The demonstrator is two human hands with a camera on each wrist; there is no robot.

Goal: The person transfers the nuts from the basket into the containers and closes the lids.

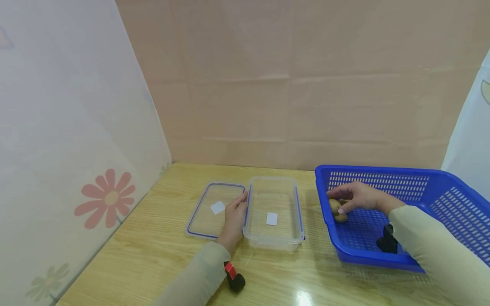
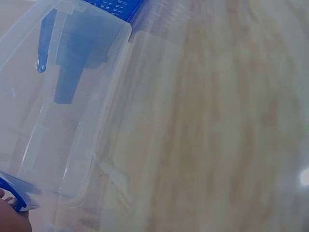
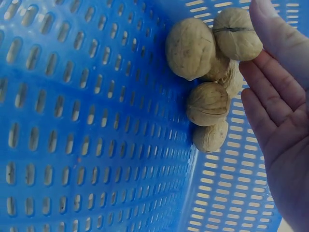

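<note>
Inside a blue plastic basket [image 1: 375, 171], my right hand [image 1: 360, 197] is at the left end, over a small cluster of walnuts. It pinches one walnut [image 3: 236, 35] between the thumb and fingers; the index finger is hidden in the right wrist view. Close by lie several others, among them a large walnut [image 3: 190, 49] and a darker walnut [image 3: 208, 104]. My left hand [image 1: 234, 219] rests against the left side of a clear lidless container [image 1: 273, 240], its fingers fairly straight at the rim. Only a bit of that hand shows in the left wrist view, beside a blue-edged flap.
Left of the container, partly behind my left hand, a clear lid [image 1: 203, 216] with a blue seal lies flat. White square labels are on the lid and container. The wooden table [image 1: 153, 238] meets a beige backdrop [image 1: 237, 106] and a flower-printed sheet [image 1: 76, 127] at the left.
</note>
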